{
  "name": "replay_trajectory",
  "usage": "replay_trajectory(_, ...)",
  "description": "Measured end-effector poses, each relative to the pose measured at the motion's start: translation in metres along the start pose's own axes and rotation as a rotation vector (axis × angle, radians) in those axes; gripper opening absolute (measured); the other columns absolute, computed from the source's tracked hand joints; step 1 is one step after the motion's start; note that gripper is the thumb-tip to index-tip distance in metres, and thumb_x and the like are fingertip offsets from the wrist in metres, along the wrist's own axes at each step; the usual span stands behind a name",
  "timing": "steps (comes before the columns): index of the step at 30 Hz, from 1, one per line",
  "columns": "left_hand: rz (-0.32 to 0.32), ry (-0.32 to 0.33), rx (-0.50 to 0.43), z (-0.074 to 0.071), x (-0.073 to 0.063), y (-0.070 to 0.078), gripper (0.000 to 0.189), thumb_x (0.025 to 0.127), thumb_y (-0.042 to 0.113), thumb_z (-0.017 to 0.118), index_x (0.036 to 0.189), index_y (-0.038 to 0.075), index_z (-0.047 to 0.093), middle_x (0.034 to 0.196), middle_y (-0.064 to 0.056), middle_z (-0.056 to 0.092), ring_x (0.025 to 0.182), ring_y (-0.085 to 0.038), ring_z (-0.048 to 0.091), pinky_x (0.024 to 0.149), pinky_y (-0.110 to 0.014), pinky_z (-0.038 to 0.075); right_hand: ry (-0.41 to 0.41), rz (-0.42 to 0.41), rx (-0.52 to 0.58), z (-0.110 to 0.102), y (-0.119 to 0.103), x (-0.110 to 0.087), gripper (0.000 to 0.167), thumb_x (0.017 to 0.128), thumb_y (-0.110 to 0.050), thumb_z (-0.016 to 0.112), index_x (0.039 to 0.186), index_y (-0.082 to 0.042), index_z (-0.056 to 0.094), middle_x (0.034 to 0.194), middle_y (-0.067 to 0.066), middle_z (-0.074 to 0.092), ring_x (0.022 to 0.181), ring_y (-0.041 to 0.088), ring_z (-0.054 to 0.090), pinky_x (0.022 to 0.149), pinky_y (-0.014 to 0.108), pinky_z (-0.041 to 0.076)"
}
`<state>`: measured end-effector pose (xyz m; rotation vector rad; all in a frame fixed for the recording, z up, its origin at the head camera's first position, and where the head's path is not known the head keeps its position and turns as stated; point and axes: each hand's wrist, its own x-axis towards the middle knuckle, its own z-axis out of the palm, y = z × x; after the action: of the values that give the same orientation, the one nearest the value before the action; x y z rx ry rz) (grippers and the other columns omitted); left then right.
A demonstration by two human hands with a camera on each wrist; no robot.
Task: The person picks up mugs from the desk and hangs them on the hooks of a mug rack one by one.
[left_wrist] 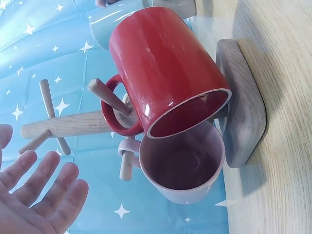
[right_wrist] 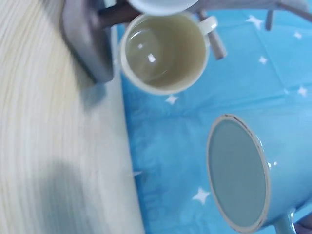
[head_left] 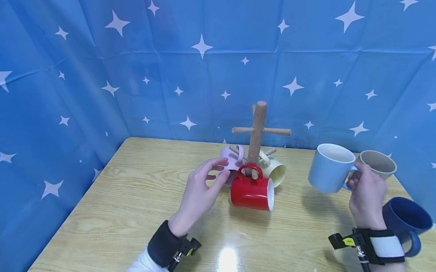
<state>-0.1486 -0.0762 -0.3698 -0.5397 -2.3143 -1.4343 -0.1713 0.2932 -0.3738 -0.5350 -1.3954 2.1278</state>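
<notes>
Well, a big blue cloth with white stars hangs behind the bench. Near the bench's back edge stands a wooden mug stand with pegs. The left hand is just beside the stand, with its thumb and fingers apart and nothing in it. The right hand pinches the handle of a light blue mug, holding it upright above the bench, toward the back right corner. A red mug lies sideways with its handle around the front low peg. A lilac mug and a cream mug hang on low pegs too. A dark blue mug stands by the right edge, and a beige mug by the back right corner.
</notes>
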Motion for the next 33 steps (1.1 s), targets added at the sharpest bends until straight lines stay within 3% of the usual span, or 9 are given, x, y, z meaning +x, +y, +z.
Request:
replay_trajectory(4, -0.003, 0.002, -0.014, -0.001, 0.0, 0.002, 0.034, 0.101, 0.018, 0.07, 0.133, 0.007, 0.068, 0.131, -0.012, 0.073, 0.113, -0.027, 0.071, 0.091, -0.051, 0.064, -0.014, 0.039, 0.033, 0.005, -0.008, -0.008, 0.047, 0.106, -0.01, 0.052, 0.06, -0.012, 0.044, 0.055, -0.006, 0.04, 0.056, 0.012, 0.036, 0.058, 0.022, 0.033)
replay_trajectory(9, 0.003, 0.003, -0.019, -0.002, -0.001, 0.004, 0.034, 0.101, 0.018, 0.07, 0.133, 0.006, 0.068, 0.13, -0.012, 0.074, 0.112, -0.027, 0.072, 0.091, -0.048, 0.064, -0.045, 0.063, 0.015, 0.011, -0.014, -0.016, 0.039, 0.107, -0.012, 0.052, 0.068, -0.011, 0.048, 0.058, -0.005, 0.04, 0.059, 0.014, 0.036, 0.061, 0.024, 0.033)
replay_trajectory(20, 0.04, -0.037, -0.107, -0.008, 0.003, 0.019, 0.041, 0.1, 0.016, 0.072, 0.139, 0.007, 0.064, 0.135, -0.012, 0.071, 0.12, -0.032, 0.07, 0.094, -0.045, 0.063, -0.165, 0.022, 0.049, 0.025, -0.029, -0.038, 0.038, 0.107, -0.005, 0.047, 0.069, -0.01, 0.045, 0.058, -0.003, 0.038, 0.058, 0.015, 0.034, 0.062, 0.029, 0.027)
replay_trajectory(23, 0.059, -0.038, -0.142, -0.006, 0.005, 0.025, 0.041, 0.099, 0.015, 0.072, 0.139, 0.008, 0.064, 0.135, -0.011, 0.071, 0.119, -0.031, 0.071, 0.093, -0.043, 0.064, -0.239, 0.01, 0.048, 0.029, -0.033, -0.048, 0.042, 0.108, -0.005, 0.045, 0.067, -0.01, 0.046, 0.057, -0.003, 0.038, 0.059, 0.017, 0.031, 0.063, 0.031, 0.024)
replay_trajectory(29, 0.084, -0.056, -0.224, 0.003, 0.008, 0.038, 0.042, 0.099, 0.013, 0.071, 0.14, 0.009, 0.062, 0.133, -0.011, 0.071, 0.117, -0.031, 0.073, 0.091, -0.038, 0.064, -0.483, 0.012, -0.027, 0.038, -0.036, -0.068, 0.051, 0.113, -0.014, 0.037, 0.062, -0.014, 0.039, 0.067, 0.001, 0.026, 0.071, 0.022, 0.023, 0.076, 0.038, 0.015)
replay_trajectory(33, 0.092, -0.065, -0.286, 0.01, 0.008, 0.043, 0.043, 0.099, 0.011, 0.07, 0.141, 0.008, 0.061, 0.132, -0.014, 0.07, 0.118, -0.036, 0.071, 0.093, -0.036, 0.064, -0.557, 0.005, -0.042, 0.048, -0.036, -0.078, 0.049, 0.113, -0.014, 0.036, 0.064, -0.013, 0.034, 0.068, 0.001, 0.024, 0.071, 0.022, 0.022, 0.076, 0.039, 0.015)
